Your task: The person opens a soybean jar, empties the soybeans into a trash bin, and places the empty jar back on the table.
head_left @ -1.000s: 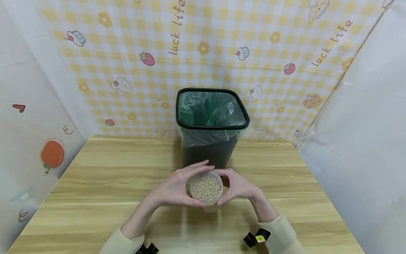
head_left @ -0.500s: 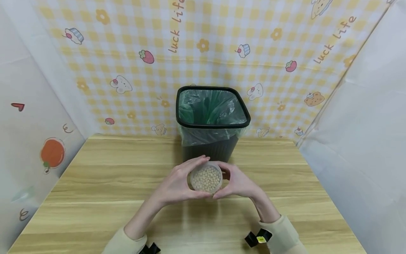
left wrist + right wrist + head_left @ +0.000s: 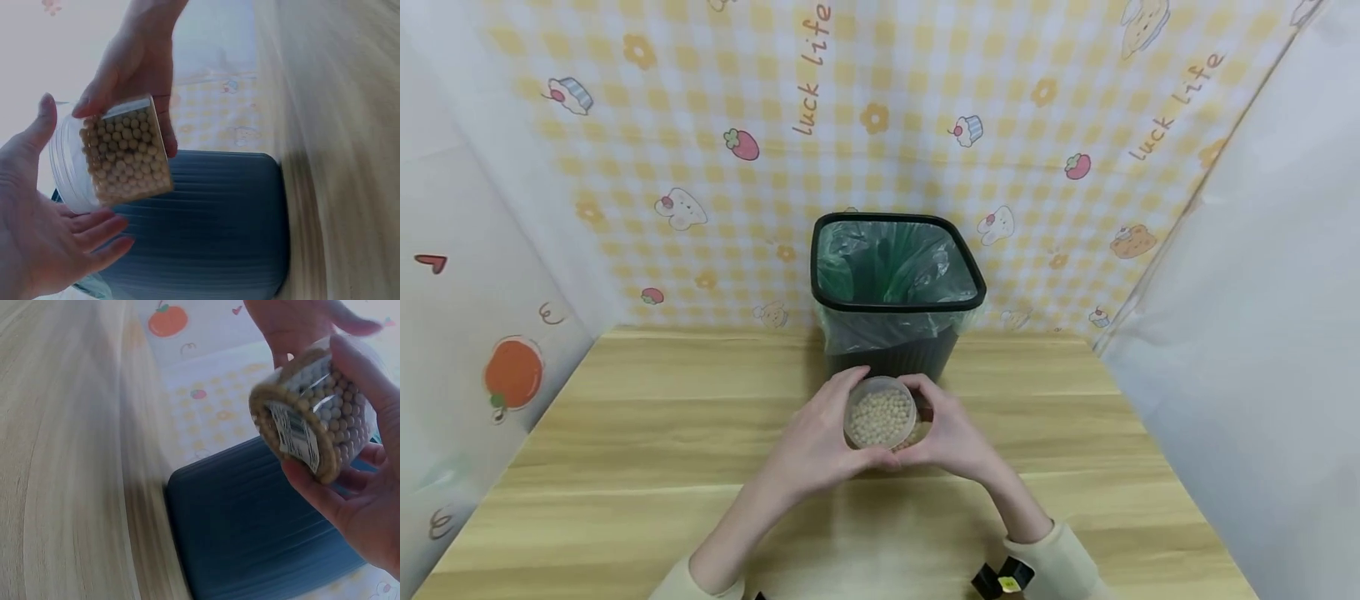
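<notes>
A clear plastic jar packed with small round beige beads is held up in front of the bin, between both hands. In the left wrist view the jar lies tilted, its clear lid facing left. My left hand curves round the lid end, thumb on one side and fingers on the other. My right hand grips the jar's body; in the right wrist view its thumb and fingers clasp the body near the base. A barcode label shows on the base.
A dark bin with a black rim and a clear plastic liner stands behind the hands, at the back of the wooden table. A yellow checked cloth hangs behind it. White sheets hang at both sides.
The jar tilts more and has moved slightly left and up towards the bin, with both hands still round it. The camera view shifts slightly.
</notes>
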`<state>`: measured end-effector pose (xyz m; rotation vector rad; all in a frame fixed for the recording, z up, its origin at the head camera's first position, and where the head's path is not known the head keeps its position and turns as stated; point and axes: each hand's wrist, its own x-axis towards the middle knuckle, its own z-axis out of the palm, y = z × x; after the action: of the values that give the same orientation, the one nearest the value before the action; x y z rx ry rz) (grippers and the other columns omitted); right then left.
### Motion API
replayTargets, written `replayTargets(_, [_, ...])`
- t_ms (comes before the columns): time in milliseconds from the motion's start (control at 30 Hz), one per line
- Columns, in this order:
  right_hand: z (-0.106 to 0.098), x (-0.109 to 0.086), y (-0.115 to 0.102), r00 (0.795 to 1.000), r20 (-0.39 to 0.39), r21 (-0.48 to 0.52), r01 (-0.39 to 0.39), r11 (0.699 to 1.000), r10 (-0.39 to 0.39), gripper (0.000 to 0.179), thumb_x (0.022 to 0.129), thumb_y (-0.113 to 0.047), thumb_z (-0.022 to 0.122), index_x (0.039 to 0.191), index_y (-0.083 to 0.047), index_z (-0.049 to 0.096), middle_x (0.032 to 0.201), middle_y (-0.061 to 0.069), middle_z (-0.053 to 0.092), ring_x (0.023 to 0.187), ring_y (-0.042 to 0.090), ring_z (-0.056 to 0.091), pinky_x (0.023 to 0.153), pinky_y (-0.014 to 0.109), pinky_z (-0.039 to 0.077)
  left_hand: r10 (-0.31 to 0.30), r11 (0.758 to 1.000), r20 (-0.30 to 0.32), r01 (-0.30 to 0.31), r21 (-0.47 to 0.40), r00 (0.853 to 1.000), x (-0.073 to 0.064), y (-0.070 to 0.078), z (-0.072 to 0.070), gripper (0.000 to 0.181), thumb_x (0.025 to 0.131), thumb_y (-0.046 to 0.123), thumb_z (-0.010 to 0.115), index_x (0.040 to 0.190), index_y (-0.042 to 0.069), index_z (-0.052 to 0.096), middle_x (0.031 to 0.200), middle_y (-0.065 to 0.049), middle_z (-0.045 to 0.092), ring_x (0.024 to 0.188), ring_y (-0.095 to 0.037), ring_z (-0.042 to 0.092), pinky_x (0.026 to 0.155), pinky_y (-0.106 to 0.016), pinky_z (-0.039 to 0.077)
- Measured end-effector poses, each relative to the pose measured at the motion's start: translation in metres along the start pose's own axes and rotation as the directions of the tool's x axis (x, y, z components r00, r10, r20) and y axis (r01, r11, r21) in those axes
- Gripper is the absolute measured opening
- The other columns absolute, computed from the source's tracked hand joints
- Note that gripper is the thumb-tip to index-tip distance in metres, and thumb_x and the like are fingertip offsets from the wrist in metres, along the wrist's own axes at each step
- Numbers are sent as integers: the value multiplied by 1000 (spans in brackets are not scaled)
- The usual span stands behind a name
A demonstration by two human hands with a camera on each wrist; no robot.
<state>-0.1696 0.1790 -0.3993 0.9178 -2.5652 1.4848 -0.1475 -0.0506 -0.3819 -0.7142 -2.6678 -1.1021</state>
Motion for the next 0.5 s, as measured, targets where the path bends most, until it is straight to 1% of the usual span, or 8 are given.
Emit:
replayTargets(67, [0,-2,3,1000,21,62,-19,998,17,85,68,-18,98,139,-15,52,131,6,63,111,13,65,93,28,59,1,999,46,0,-36,999,-3,-1,-3,115,68,63,88,159,19,35,161,-1,43,145,-26,49,110,-56,48])
replayTargets(100, [0,-4,5,999,31,92,-27,995,24,85,67,-16,98,139,-16,52,131,7,63,112,13,64,94,28,58,12,998,72,-8,-59,997,-5,-2,-5,115,69,63,88,161,21,32,163,1,40,147,-25,46,111,-57,47])
replayTargets(167, [-2,-5,7,998,55,131,-27,991,20,85,67,-13,97,139,-15,53,131,9,63,112,13,63,94,28,58,59,990,123,-42,-137,991,-6,-5,-9,112,72,56,88,163,25,28,165,6,36,151,-23,41,114,-57,44])
replayTargets(200, [-3,-5,8,997,71,144,-21,989,11,84,67,-12,97,139,-14,54,131,9,63,113,12,63,94,28,57,91,981,145,-63,-183,985,-7,-7,-11,111,75,52,89,163,27,27,166,7,34,153,-22,38,115,-57,42])
replayTargets(267, [-6,-4,10,994,109,164,1,986,-19,84,67,-11,97,139,-12,55,131,11,64,113,12,63,95,29,57,156,958,176,-106,-268,972,-6,-12,-16,107,78,43,89,164,28,26,167,9,33,154,-21,35,118,-57,40])
replayTargets(367, [-9,0,13,984,169,201,23,979,-58,84,66,-12,97,140,-12,56,130,11,65,114,11,64,97,29,56,243,910,209,-147,-388,947,-2,-21,-21,102,82,31,88,163,28,26,168,7,33,155,-17,34,121,-52,37])
replayTargets(500, [-12,4,17,965,243,268,30,963,-97,86,67,-23,99,141,-12,58,133,12,66,119,11,64,101,28,54,325,857,261,-167,-488,909,4,-33,-23,97,84,19,86,163,24,29,169,5,33,155,-13,32,124,-41,33])
